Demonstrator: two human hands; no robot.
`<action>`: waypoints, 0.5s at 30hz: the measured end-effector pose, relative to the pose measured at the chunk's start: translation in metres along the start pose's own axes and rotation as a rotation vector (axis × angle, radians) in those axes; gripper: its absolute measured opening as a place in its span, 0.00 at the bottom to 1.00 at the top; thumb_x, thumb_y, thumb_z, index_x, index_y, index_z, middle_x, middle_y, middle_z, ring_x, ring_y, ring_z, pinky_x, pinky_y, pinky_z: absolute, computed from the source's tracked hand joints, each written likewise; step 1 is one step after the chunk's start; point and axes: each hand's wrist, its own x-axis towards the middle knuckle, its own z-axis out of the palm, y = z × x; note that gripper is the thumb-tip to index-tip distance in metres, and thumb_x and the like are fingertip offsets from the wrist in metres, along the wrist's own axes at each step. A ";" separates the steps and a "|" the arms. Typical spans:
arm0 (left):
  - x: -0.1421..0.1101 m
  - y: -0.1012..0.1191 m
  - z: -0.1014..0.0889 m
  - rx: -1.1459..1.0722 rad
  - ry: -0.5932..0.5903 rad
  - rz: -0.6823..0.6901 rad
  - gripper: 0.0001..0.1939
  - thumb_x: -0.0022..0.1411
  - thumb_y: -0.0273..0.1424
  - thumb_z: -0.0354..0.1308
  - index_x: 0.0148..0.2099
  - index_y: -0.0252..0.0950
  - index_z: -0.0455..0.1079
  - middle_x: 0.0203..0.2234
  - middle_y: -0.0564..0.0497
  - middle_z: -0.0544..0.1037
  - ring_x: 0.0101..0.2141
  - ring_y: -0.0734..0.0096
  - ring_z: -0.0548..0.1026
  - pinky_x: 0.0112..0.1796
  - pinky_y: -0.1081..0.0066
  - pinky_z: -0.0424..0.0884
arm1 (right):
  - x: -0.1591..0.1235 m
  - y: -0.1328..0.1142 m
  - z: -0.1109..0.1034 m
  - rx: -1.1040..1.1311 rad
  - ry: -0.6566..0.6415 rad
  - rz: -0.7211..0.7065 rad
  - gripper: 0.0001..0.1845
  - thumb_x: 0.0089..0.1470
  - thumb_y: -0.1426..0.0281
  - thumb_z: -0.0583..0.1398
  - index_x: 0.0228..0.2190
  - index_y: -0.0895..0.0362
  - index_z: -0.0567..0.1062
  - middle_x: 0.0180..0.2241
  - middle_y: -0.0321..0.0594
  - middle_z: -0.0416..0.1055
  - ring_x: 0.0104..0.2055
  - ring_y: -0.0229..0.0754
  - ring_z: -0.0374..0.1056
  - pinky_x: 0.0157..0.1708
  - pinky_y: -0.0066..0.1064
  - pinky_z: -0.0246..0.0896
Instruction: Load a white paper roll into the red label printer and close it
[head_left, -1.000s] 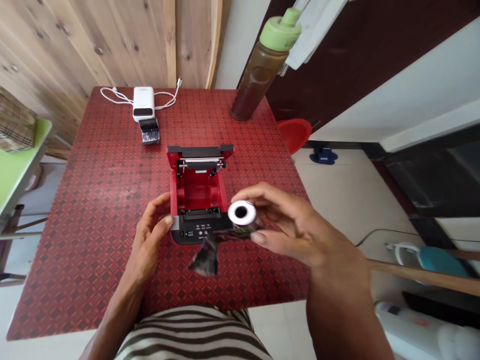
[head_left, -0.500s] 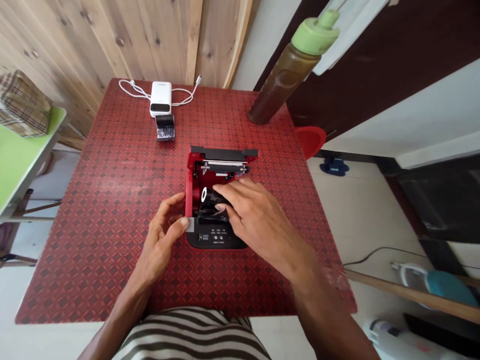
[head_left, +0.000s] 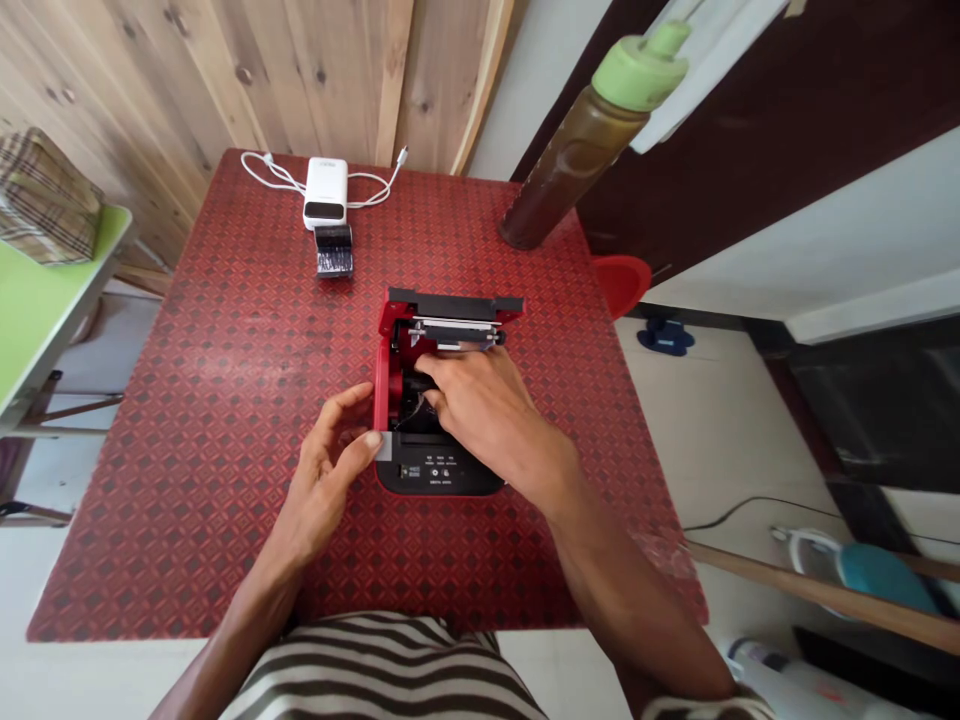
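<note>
A small red and black printer (head_left: pixel 450 480) sits on the table with its lid (head_left: pixel 457 305) raised. My left hand (head_left: pixel 337 460) grips its left side, thumb on the grey front corner and fingers along the red wall. Inside the paper bay, my right hand (head_left: pixel 487 410) is closed around a glossy black roll (head_left: pixel 415 408), its loose end lying toward the front panel. Most of the roll is hidden under that hand.
A red patterned cloth covers the table (head_left: pixel 225 400). Toward its back are a white power bank (head_left: pixel 326 185) with a cable, a small black piece of roll material (head_left: pixel 334 252), and a tall brown bottle (head_left: pixel 570 150) with a green cap.
My right hand has carried the roll from right of the printer, its white-ringed end facing up, leftward and down into the bay. My left hand has stayed on the printer's side.
</note>
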 end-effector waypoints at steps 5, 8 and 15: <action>0.000 0.001 0.000 0.010 -0.003 0.004 0.28 0.73 0.45 0.68 0.69 0.43 0.75 0.66 0.42 0.81 0.61 0.47 0.82 0.60 0.49 0.77 | 0.003 -0.003 0.002 0.037 -0.033 0.019 0.13 0.67 0.79 0.61 0.42 0.58 0.85 0.50 0.52 0.86 0.56 0.57 0.78 0.61 0.50 0.63; 0.000 0.001 0.000 0.007 0.007 0.005 0.27 0.73 0.45 0.68 0.69 0.43 0.75 0.65 0.42 0.82 0.61 0.48 0.82 0.59 0.50 0.77 | -0.001 -0.001 0.003 0.094 -0.014 -0.008 0.14 0.68 0.81 0.59 0.45 0.59 0.85 0.52 0.53 0.86 0.59 0.59 0.78 0.65 0.54 0.64; 0.000 0.000 -0.001 0.000 0.004 -0.007 0.28 0.73 0.46 0.69 0.69 0.43 0.75 0.66 0.42 0.81 0.60 0.48 0.81 0.61 0.49 0.76 | -0.048 0.006 -0.017 0.400 0.219 -0.182 0.30 0.69 0.86 0.51 0.62 0.54 0.80 0.56 0.44 0.86 0.58 0.47 0.81 0.62 0.47 0.77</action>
